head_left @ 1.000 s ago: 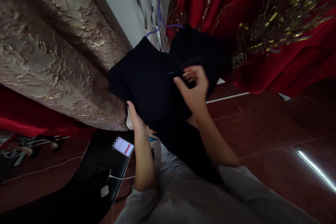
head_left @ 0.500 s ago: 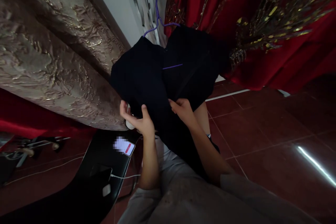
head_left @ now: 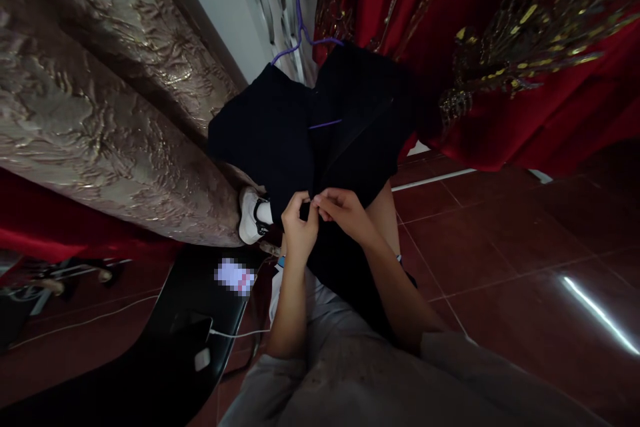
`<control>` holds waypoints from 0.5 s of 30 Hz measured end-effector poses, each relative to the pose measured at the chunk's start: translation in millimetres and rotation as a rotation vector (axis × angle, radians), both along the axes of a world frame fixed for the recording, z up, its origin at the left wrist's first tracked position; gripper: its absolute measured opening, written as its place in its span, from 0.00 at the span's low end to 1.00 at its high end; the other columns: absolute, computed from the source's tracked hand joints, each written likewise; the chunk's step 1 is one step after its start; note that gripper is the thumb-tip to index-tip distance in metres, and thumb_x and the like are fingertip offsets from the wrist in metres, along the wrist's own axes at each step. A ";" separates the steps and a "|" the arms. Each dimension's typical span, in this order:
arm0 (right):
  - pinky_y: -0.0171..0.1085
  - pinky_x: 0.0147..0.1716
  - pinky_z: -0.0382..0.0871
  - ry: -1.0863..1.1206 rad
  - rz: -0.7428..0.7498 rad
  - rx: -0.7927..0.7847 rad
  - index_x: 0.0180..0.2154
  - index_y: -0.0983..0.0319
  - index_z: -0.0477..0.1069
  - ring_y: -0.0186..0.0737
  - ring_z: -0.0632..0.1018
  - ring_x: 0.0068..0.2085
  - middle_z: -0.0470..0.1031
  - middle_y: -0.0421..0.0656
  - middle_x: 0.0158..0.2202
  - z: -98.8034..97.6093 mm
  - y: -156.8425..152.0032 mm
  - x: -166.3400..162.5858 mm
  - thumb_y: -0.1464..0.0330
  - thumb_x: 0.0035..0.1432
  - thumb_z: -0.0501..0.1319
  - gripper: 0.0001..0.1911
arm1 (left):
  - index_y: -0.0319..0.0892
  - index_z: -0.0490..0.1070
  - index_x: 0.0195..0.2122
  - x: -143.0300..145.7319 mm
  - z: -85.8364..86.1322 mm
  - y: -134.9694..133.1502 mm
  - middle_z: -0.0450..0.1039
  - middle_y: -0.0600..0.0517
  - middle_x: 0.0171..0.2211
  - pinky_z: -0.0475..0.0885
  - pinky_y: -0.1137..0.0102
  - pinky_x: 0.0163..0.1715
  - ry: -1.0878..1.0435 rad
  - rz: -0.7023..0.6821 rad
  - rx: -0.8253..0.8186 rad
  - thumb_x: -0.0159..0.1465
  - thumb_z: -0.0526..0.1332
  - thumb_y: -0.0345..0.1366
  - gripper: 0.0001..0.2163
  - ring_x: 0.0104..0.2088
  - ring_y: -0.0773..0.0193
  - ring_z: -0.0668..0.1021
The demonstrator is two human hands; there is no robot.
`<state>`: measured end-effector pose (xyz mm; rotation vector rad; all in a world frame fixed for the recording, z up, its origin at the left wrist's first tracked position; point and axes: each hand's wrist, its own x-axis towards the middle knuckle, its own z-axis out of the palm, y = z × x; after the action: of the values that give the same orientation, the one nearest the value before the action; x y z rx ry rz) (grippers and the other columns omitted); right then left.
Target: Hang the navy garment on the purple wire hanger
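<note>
Both hands meet at the front edges of the dark garment (head_left: 300, 140) — left hand (head_left: 299, 227) and right hand (head_left: 345, 213) each pinching fabric, around 6 o'clock below the purple hanger (head_left: 299, 40). Probably best to keep both edges aligned and taut while fastening.

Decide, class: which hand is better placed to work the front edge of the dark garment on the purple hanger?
Right, marginally. The right hand and left hand both pinch the dark garment where its front edges meet, but the right reaches unobstructed.
</note>
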<state>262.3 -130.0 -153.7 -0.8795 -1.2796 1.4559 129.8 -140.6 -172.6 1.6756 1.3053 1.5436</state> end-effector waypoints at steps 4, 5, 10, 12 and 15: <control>0.31 0.22 0.54 0.072 -0.056 -0.045 0.27 0.64 0.73 0.27 0.63 0.20 0.64 0.35 0.18 31.5 14.1 3.3 0.53 0.58 0.68 0.20 | 0.43 0.71 0.37 1.7 -7.2 6.0 0.72 0.52 0.33 0.69 0.68 0.40 0.055 0.094 0.052 0.69 0.60 0.33 0.03 0.36 0.61 0.75; 0.30 0.21 0.52 0.091 -0.092 -0.008 0.28 0.64 0.74 0.26 0.62 0.19 0.63 0.35 0.17 47.9 22.1 4.8 0.54 0.58 0.68 0.19 | 0.42 0.70 0.36 2.2 -10.6 9.6 0.71 0.52 0.32 0.69 0.69 0.39 0.077 0.120 0.066 0.68 0.59 0.32 0.03 0.36 0.62 0.74; 0.28 0.17 0.48 0.119 -0.275 0.258 0.26 0.65 0.74 0.24 0.60 0.17 0.63 0.36 0.16 140.9 63.5 9.8 0.57 0.64 0.67 0.20 | 0.42 0.65 0.30 6.9 -22.2 30.2 0.64 0.54 0.28 0.66 0.70 0.35 0.153 0.168 0.097 0.66 0.58 0.30 0.06 0.31 0.64 0.70; 0.28 0.16 0.50 0.073 -0.284 0.318 0.26 0.64 0.74 0.25 0.62 0.17 0.67 0.37 0.16 156.1 68.4 9.0 0.61 0.66 0.65 0.18 | 0.42 0.65 0.30 8.3 -15.9 34.8 0.65 0.54 0.28 0.67 0.70 0.35 0.210 0.079 0.077 0.65 0.59 0.29 0.07 0.31 0.64 0.71; 0.27 0.16 0.53 0.028 -0.295 0.325 0.28 0.63 0.72 0.26 0.63 0.17 0.67 0.37 0.17 149.5 63.6 7.8 0.65 0.68 0.62 0.16 | 0.41 0.71 0.36 5.7 14.8 38.3 0.73 0.52 0.32 0.72 0.69 0.38 0.300 -0.177 0.037 0.65 0.62 0.26 0.03 0.33 0.64 0.76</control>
<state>270.1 -66.3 -4.2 -0.7866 -1.2611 0.9927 135.5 -102.3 -157.8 2.0470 1.2365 1.2571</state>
